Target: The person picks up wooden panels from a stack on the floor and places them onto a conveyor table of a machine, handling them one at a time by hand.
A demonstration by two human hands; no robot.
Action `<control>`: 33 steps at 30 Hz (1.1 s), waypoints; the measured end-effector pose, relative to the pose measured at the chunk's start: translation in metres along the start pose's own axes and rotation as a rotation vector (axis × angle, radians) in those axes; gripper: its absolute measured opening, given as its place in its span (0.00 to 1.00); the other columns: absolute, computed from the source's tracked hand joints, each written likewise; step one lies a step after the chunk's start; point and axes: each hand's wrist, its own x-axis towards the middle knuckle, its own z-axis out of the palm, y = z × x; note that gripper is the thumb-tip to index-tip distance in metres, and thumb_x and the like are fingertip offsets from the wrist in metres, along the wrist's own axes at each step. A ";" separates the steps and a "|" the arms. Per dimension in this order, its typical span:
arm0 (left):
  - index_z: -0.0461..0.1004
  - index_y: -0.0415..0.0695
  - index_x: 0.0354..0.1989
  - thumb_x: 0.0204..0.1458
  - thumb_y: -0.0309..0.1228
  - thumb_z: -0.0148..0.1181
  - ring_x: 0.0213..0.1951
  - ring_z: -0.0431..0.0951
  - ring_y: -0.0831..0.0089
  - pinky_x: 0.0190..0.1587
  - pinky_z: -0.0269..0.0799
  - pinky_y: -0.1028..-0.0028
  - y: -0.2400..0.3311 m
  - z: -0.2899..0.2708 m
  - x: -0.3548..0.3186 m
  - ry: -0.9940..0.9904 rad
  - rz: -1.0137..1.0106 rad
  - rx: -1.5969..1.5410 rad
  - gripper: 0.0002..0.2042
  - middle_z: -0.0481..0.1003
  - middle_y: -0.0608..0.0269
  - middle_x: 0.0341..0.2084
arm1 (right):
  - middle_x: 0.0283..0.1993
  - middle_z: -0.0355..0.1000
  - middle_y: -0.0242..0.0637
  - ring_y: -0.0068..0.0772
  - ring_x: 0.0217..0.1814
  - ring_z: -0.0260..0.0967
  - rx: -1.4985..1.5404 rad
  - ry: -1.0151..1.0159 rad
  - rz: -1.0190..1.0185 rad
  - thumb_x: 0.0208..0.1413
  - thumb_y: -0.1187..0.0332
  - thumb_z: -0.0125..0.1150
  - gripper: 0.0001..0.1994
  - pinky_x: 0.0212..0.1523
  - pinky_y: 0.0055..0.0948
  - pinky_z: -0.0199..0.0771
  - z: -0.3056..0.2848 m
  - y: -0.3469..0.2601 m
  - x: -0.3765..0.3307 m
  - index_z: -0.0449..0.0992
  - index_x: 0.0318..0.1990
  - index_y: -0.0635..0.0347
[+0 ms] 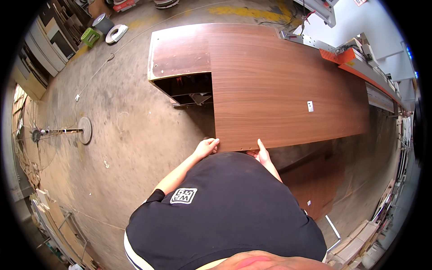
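Note:
A large brown wood-grain panel point(270, 90) with a small white label point(310, 106) reaches from close to my body toward the machine on the right. At its near left corner my left hand point(208, 147) is closed, fingertips pinching the edge. Farther right along the same near edge, my right hand point(262, 155) grips the panel, its thumb up at the edge and its fingers partly hidden beneath. Beyond, the panel rests against a brown-topped cabinet-like stand point(180, 54), whose open side shows a dark inside with things I cannot make out.
On the right runs a machine with an orange guard point(346, 58). A second brown panel point(315, 184) lies low to the right. A round-based stand fan point(85, 130) is at left. Behind are a green stool point(90, 37), a white roll point(116, 33) and leaning boards point(45, 45).

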 end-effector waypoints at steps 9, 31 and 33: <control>0.76 0.41 0.41 0.64 0.46 0.54 0.25 0.74 0.80 0.30 0.70 0.78 -0.024 -0.042 0.019 0.078 -0.145 0.104 0.18 0.77 0.65 0.23 | 0.58 0.72 0.53 0.44 0.58 0.71 0.196 -0.186 0.036 0.65 0.41 0.51 0.32 0.56 0.44 0.73 -0.015 -0.007 0.002 0.69 0.62 0.61; 0.80 0.41 0.39 0.61 0.46 0.57 0.26 0.80 0.69 0.30 0.73 0.70 0.013 0.058 0.147 0.113 -0.225 0.646 0.18 0.82 0.55 0.28 | 0.38 0.77 0.48 0.37 0.31 0.77 0.038 0.159 -0.147 0.59 0.35 0.56 0.37 0.30 0.32 0.77 -0.162 -0.108 -0.005 0.74 0.47 0.72; 0.80 0.40 0.42 0.60 0.46 0.57 0.33 0.82 0.66 0.38 0.75 0.68 0.013 0.071 0.165 0.111 -0.090 0.707 0.19 0.82 0.54 0.32 | 0.40 0.78 0.49 0.38 0.32 0.78 0.165 0.154 -0.214 0.59 0.35 0.56 0.37 0.29 0.31 0.78 -0.170 -0.111 -0.004 0.74 0.48 0.71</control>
